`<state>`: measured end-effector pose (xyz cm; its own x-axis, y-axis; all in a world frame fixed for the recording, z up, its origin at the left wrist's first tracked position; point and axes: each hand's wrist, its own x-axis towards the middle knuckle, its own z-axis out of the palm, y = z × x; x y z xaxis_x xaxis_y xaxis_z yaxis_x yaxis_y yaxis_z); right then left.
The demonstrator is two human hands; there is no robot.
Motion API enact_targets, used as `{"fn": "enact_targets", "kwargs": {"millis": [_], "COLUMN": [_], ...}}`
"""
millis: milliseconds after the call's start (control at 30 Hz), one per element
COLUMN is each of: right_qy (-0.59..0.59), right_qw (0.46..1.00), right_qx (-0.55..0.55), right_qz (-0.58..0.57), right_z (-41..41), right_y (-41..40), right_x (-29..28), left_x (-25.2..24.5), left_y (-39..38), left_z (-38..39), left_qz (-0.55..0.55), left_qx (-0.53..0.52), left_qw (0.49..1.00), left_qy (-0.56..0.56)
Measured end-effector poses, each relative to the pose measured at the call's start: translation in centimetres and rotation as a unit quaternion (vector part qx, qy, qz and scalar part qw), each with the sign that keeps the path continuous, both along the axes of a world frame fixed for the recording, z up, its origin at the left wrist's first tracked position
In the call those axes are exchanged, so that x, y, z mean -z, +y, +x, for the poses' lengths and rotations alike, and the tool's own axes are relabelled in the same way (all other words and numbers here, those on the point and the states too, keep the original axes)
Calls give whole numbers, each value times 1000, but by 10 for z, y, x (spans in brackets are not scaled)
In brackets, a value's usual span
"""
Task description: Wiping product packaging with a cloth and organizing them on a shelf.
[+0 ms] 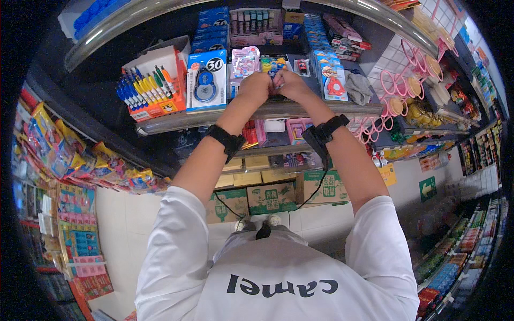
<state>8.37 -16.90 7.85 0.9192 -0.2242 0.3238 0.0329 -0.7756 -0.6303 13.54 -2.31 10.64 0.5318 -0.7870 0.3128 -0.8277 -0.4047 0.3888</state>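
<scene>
Above the shelf's front edge, my left hand (257,86) and my right hand (292,83) meet with fingers curled around a small dark blue item (274,74). The fingers cover most of it, so its kind is unclear. Just beyond them lie a pink carded pack (245,61) and a yellow and blue pack (274,64). A small red and black packet (302,66) is past my right hand. Left of my hands stands a blue and white carded correction tape (206,83). On the right, carded packs with a red item (334,83) overlap in a row.
An orange box of pens (176,107) stands at the shelf's left, a grey cloth (358,88) at its right. A rounded shelf edge (180,122) runs beneath my forearms. Pink wire rings (395,106) stick out on the right. Cardboard cartons (271,198) sit below.
</scene>
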Motion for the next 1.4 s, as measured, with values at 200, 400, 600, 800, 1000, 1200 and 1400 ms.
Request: {"fn": "enact_targets", "kwargs": {"millis": [200,400,600,800,1000,1200,1400], "right_qy": [27,-121,99,213,176,-37,-197], "right_qw": [996,988,948,916,929,956,973], "right_qx": [-2,94,234,248,278,249,85], "right_qz": [-91,27,-192,-234,-169,-149,89], "right_z": [-2,-3,9,21,18,-14,-44], "right_y": [-1,-43,-58,-46,-48,-60,-47], "right_x": [-3,-26,-15,-22,-24,-31,-51], "left_x": [4,6,27,31,30,30,27], "left_y": [9,23,21,26,26,25,29], "left_z": [-14,-32,-26,-24,-25,-25,-25], "left_qz": [12,7,-117,-121,-121,-141,-114], "left_qx": [19,43,62,60,59,68,58], "left_qw": [997,989,964,967,968,962,973], "left_qy": [-73,-144,-228,-218,-212,-223,-192]}}
